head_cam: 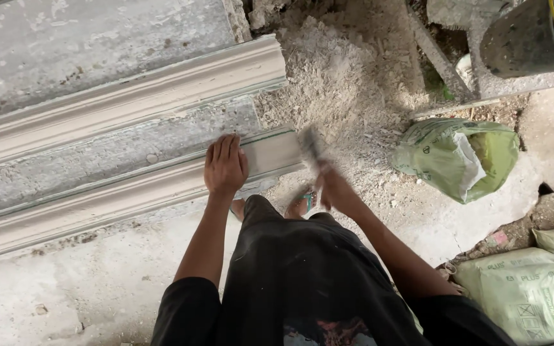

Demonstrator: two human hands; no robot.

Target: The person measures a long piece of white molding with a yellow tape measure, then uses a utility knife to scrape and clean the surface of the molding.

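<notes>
Black fabric of the person's clothing fills the near edge, both bare arms reaching out from it. Left hand [226, 165] lies flat, fingers together, palm pressed on the end of the long cream-coloured moulded plaster cornice strip [117, 195] on the concrete floor [65, 301]. Right hand [333, 187] is closed around a blurred flat-bladed tool [312, 147], its blade at the strip's end. Farther right sits a crumpled green plastic sack [456, 157]; beyond, a heap of pale plaster rubble [338, 70].

Smooth matt plaster moulding [129, 186], rough dusty concrete floor [65, 301], powdery rubble heap [335, 70], woven plastic sack [456, 157]
</notes>
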